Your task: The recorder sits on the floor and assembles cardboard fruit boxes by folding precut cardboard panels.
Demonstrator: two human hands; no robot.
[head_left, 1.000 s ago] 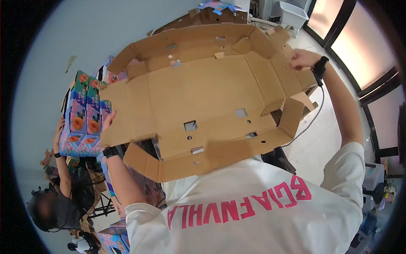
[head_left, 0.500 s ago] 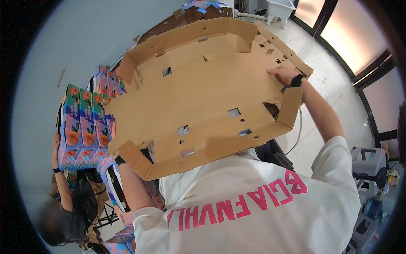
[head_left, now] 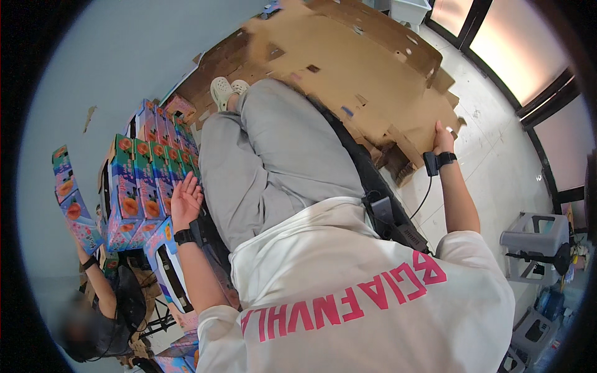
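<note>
My right hand (head_left: 444, 138) grips the near right edge of a large brown cardboard tray (head_left: 367, 68), fingers partly hidden and the thumb at its edge. The tray is tilted and blurred by motion, with cut-out slots and folded side flaps. It lies beyond my legs, over other brown cardboard (head_left: 214, 65). My left hand (head_left: 188, 200) is open and holds nothing, palm up and fingers spread. It is beside a stack of colourful printed cartons (head_left: 140, 186) in blue, pink and green with orange fruit pictures.
At the left, a co-worker (head_left: 102, 311) holds up a printed carton (head_left: 76, 205). My legs in grey trousers (head_left: 267, 149) stretch forward. Grey plastic stools (head_left: 535, 239) stand at the right, and a white tub (head_left: 410, 11) at the far edge. Glass doors (head_left: 510, 56) line the far right.
The cardboard tray has swung from over my lap away to the far right with my right hand. My left hand has come free of it. The co-worker has raised a carton.
</note>
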